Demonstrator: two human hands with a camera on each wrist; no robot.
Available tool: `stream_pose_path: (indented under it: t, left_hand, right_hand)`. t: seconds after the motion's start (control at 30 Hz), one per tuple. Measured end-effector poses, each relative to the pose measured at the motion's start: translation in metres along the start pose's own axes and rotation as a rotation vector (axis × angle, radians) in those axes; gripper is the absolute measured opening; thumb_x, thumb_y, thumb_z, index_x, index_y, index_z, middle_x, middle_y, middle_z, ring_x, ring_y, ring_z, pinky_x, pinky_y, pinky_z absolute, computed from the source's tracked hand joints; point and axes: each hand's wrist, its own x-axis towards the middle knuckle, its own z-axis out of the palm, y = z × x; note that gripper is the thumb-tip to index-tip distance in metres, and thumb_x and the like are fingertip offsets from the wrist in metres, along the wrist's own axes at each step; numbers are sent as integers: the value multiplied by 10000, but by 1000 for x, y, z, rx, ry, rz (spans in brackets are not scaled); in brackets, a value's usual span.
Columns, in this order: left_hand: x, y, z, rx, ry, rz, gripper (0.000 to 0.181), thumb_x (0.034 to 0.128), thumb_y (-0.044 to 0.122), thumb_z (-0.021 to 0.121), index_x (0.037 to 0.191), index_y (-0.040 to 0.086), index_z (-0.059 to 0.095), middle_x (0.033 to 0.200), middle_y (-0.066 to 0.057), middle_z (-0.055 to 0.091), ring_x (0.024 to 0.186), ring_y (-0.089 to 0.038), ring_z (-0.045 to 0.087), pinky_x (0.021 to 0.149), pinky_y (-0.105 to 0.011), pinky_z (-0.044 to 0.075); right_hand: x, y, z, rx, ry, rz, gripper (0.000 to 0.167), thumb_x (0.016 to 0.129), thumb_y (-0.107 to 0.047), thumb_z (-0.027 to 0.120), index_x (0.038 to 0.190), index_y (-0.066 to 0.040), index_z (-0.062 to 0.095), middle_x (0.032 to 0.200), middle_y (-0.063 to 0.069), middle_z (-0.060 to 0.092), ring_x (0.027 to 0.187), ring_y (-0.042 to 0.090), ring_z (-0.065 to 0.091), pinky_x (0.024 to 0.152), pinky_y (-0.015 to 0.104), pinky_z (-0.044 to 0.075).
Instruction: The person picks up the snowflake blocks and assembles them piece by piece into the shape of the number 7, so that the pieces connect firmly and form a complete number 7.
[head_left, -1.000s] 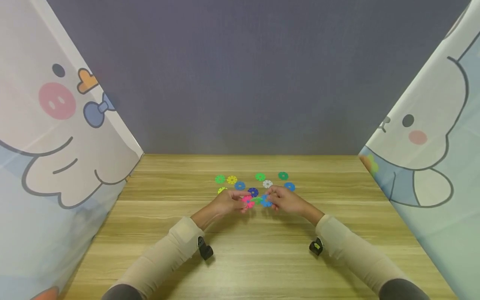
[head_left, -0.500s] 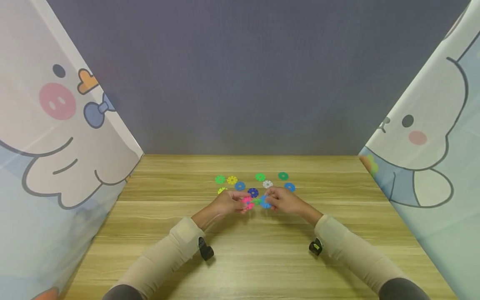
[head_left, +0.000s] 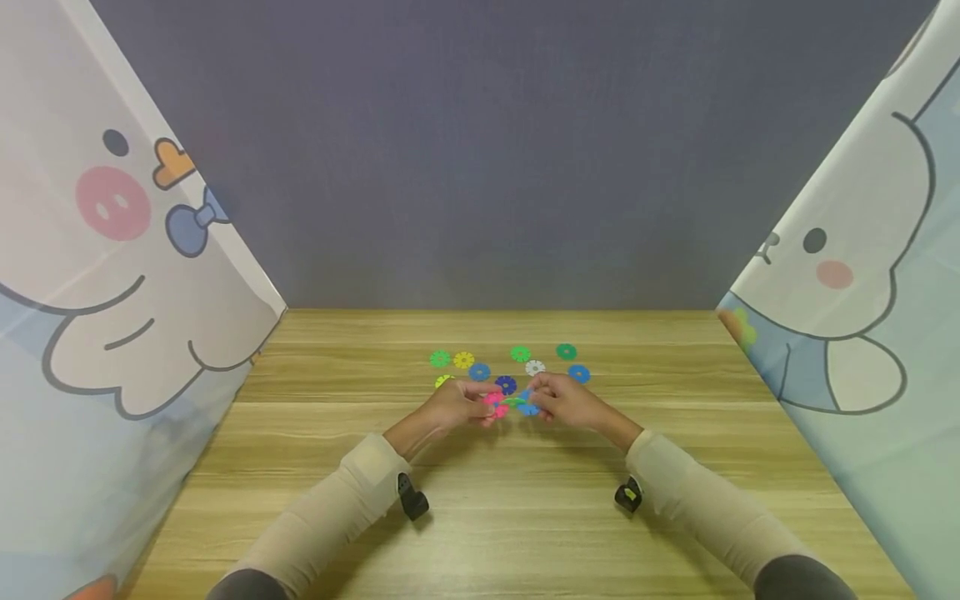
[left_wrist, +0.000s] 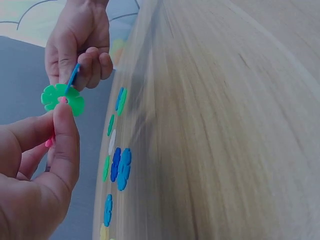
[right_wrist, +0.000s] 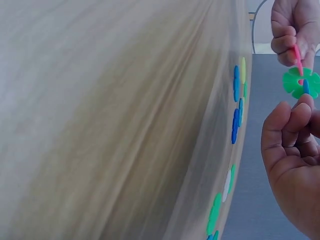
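Left grip (head_left: 456, 403) pinches a pink disc (head_left: 495, 398), right grip (head_left: 567, 401) a blue disc (head_left: 529, 409); between both grips, a green disc (left_wrist: 75, 102).

You wear a long cream left sleeve (head_left: 322, 504) and a matching right sleeve (head_left: 712, 504), both softly wrinkled along the forearm. Toward the elbow, each gives way to dark grey cloth (head_left: 802, 577). A small black device (head_left: 413, 500) with a rounded end juts from the inner side of your left sleeve; its black twin (head_left: 624, 498) on the right bears a yellow-green mark (head_left: 631, 494). Your left hand (head_left: 456, 404) and right hand (head_left: 568, 400) are bare.
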Motion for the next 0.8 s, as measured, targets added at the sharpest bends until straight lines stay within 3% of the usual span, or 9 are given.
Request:
stream_pose_path:
  t: [0.23, 0.57, 0.8]
  left_hand:
    - [-3, 2, -2, 23, -46, 10, 457, 947, -41, 641, 1399, -52, 566, 899, -67, 719, 776, -154, 718, 850, -330, 640]
    - [-3, -1, -3, 16, -18, 2, 447, 943, -49, 651, 1385, -40, 584, 939, -110, 709, 785, -171, 723, 834, -351, 646]
    - [-5, -1, -6, 36, -8, -2, 431, 944, -53, 649, 1371, -19, 606, 952, -106, 699, 776, -166, 722, 832, -357, 647]
  right_hand:
    - [0, 9, 1, -3, -16, 19, 162, 1061, -103, 513, 1153, -5, 603, 753, 92, 656, 625, 101, 590, 556, 220, 535]
    - [-1, 10, -8, 16, -29, 66, 212, 1075, -186, 524, 1195, -39, 617, 842, 118, 673, 747, 194, 646, 653, 286, 600]
    - [-1, 12, -23, 26, -12, 63, 328, 1088, -205, 498, 1272, 55, 575, 857, 198, 656, 753, 272, 634, 662, 329, 596]
